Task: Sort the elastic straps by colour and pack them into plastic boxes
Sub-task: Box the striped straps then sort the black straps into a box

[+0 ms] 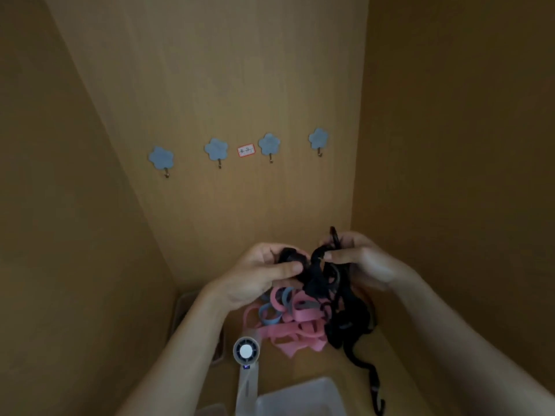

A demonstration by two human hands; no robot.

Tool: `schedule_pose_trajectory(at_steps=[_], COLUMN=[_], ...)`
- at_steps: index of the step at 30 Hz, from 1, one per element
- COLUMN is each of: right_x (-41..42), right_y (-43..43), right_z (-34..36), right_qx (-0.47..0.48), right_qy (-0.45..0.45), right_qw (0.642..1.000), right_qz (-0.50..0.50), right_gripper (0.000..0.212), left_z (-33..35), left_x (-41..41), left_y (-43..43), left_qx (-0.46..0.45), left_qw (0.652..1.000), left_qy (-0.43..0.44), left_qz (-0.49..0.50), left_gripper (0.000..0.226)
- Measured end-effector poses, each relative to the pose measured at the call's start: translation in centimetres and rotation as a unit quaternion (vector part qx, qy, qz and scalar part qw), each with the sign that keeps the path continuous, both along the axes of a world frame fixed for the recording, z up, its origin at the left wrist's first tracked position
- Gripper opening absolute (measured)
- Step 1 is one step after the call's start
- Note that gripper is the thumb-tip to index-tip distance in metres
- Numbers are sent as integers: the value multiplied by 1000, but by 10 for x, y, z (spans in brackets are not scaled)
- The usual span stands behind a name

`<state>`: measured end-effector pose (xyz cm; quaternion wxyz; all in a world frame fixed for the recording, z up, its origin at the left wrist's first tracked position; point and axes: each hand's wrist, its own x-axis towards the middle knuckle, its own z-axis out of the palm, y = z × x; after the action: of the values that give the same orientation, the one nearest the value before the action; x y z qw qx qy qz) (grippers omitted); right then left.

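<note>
The left hand point(264, 274) is seen with its fingers curled narrowly round a bunch of black straps point(318, 277), the thumb laid across the front of it. A strand of the same tangle is pinched between thumb and fingers of the right hand point(360, 259), and one short end is left standing above the knuckles. Both hands are held close together above the wooden surface, near the back panel.

A small red-bordered label point(246, 150) is fixed to the back panel between blue flower-shaped hooks point(161, 159); its writing cannot be read.

The black tangle is trailed down from the hands onto the surface, where a hooked end is seen at the lower right. Pink straps point(300, 324) and a few blue straps point(271, 313) are heaped beneath the hands. A translucent plastic box point(300, 397) is placed nearest the person, beside a white handheld fan point(246, 351).
</note>
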<state>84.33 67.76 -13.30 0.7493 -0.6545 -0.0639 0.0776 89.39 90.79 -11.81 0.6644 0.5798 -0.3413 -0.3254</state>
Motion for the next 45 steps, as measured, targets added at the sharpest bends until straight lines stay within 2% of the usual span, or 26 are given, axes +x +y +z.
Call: schedule_pose_trajectory(at_steps=[3,5,6,8,11,13,15,18,20,21,22,23,25,26,27,29,31,33,35,37,40,42,44,45], right_x=[-7,-14,-18,-27,-33,-33,-32,-27,-24,-23,-21,-21,-15,-12,-11,-8,-8,-12,-20,-30,-37,-36,-35,-35], right_y=[23,41,49,62,68,68,64,50,42,39,37,34,20,12,7,5,14,31,51,70,85,81,71,65], right_z=[-27,-43,-48,-48,-48,-43,-35,-24,-17,-12,-4,6,26,33,39,39,26,3,-20,-34,-42,-45,-48,-49], right_qx=[74,105,110,92,-7,-77,-171,-287,-374,-409,-425,-426,-358,-299,-239,-153,-85,-8,12,-18,-93,-131,-129,-96], right_qy=[19,32,44,80,102,103,101,85,27,-12,-50,-77,-91,-82,-69,-42,-16,21,51,39,19,34,85,122], right_qw=[997,994,993,992,992,989,977,949,918,902,893,890,922,947,967,987,996,1000,998,996,988,980,974,975], right_qz=[15,21,6,-42,-78,-76,-79,-96,-126,-135,-141,-142,-117,-88,-58,-15,9,11,-27,-82,-121,-149,-166,-158], right_gripper=[35,44,41,35,31,22,15,6,4,7,14,19,13,7,6,14,25,23,30,35,33,38,41,42], left_z=[-4,-11,-18,-29,-48,-59,-65,-70,-68,-67,-64,-60,-46,-37,-29,-12,-3,0,-4,-14,-38,-47,-45,-41], left_x=[-5,-6,-4,-1,6,6,8,14,12,10,8,6,0,-5,-9,-19,-26,-22,-10,-1,9,10,7,6], left_y=[-6,-13,-15,-19,-18,-15,-9,4,7,7,7,8,13,18,23,28,25,19,16,13,9,6,4,5], left_qx=[-100,-130,-127,-85,14,59,97,161,222,250,263,257,188,143,96,-8,-105,-177,-208,-194,-113,-68,-92,-116], left_qw=[989,974,968,951,896,861,835,803,787,788,804,844,942,972,989,1000,992,963,926,897,849,836,833,830], left_qy=[107,138,126,49,-151,-281,-358,-431,-459,-455,-434,-382,-215,-143,-90,-22,38,99,113,108,74,18,-12,-14], left_qz=[36,125,177,294,417,419,406,380,349,332,309,277,176,124,74,10,54,176,294,382,511,544,545,546], left_gripper=[17,16,15,11,12,15,17,20,22,20,18,15,15,16,17,20,19,23,24,20,18,12,11,13])
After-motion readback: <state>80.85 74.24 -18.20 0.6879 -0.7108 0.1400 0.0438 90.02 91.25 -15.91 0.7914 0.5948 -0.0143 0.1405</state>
